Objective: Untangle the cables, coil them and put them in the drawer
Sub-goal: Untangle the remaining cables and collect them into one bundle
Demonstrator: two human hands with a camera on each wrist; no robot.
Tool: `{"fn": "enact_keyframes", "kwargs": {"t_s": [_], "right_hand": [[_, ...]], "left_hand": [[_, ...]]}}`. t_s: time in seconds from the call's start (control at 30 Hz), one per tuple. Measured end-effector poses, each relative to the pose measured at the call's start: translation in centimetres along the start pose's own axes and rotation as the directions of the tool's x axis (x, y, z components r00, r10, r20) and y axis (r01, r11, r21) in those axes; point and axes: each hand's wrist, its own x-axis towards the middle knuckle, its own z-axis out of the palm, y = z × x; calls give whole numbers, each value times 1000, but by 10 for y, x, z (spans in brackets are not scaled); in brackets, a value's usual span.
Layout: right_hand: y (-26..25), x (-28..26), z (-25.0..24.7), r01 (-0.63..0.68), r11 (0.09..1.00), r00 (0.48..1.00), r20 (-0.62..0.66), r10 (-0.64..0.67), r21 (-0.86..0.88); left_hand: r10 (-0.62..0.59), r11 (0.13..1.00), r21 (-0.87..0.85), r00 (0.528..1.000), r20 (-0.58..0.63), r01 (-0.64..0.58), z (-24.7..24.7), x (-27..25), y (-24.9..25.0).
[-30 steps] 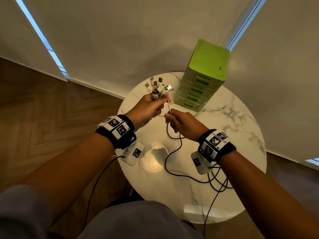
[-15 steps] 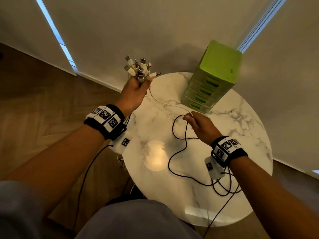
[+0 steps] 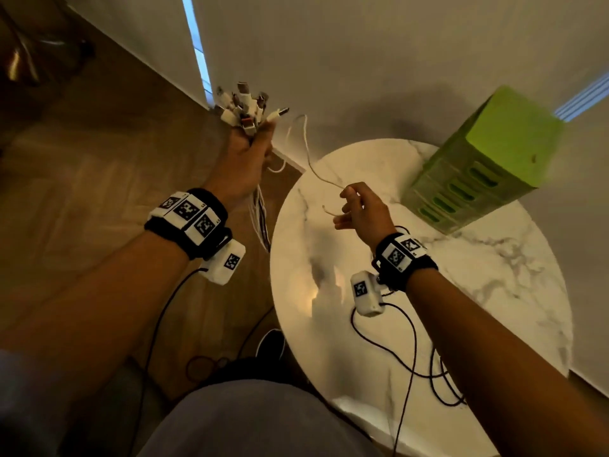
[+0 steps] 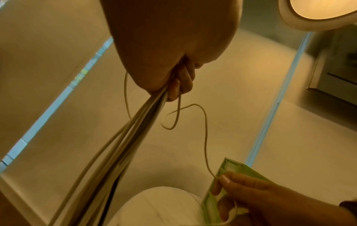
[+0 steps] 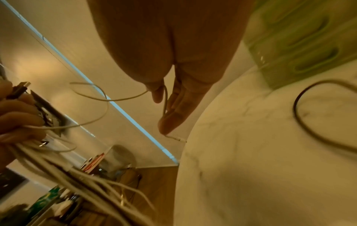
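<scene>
My left hand (image 3: 252, 148) is raised left of the table and grips a bundle of white cables (image 3: 260, 212), their plugs (image 3: 245, 105) fanning out above the fist. One thin white cable (image 3: 308, 156) loops from that fist down to my right hand (image 3: 351, 201), which pinches it above the marble table (image 3: 478, 308). Its small plug end (image 5: 177, 138) dangles just past my fingertips. In the left wrist view the bundle (image 4: 115, 145) hangs straight down and the thin cable (image 4: 205, 137) runs to my right hand's fingers (image 4: 231, 182). The green drawer unit (image 3: 478, 179) stands at the table's back, drawers closed.
A black cable (image 3: 412, 344) trails from my right wrist across the table's front and over its edge. Another dark cable loop (image 5: 309, 122) lies on the marble near the drawers. Wooden floor (image 3: 82, 192) lies to the left, a white wall behind.
My left hand has lifted the bundle up and to the left, off the table. The thin white cable has slid through my right hand until its end hangs free.
</scene>
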Motion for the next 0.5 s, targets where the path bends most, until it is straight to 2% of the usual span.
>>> {"fn": "enact_keyframes", "kwargs": {"t_s": [0.07,0.17,0.23,0.3,0.37,0.43,0.5], "right_hand": [[-5,-1,33,-31,998,994,105,24,63],[-4,-7,87,-97,993,957,281,73,73],[11,-14,115,-101,995,917,387,99,-15],[33,-21,138,-11,974,851,510,127,-224],[50,-31,148,73,917,781,594,192,-393],[59,-38,146,81,901,740,631,231,-425],[62,-39,137,15,925,737,629,247,-381]], "left_hand": [[6,999,-51,1000,9,-6,-17,-5,0],[28,994,-108,1000,5,-27,-42,-12,-4],[43,984,-175,999,-13,-44,-52,-16,-5],[56,978,-201,998,-26,-61,-62,-19,-7],[61,981,-181,998,-23,-64,-73,-23,-11],[62,987,-149,998,-22,-64,-83,-25,-17],[53,988,-143,998,-19,-55,-88,-26,-24]]}}
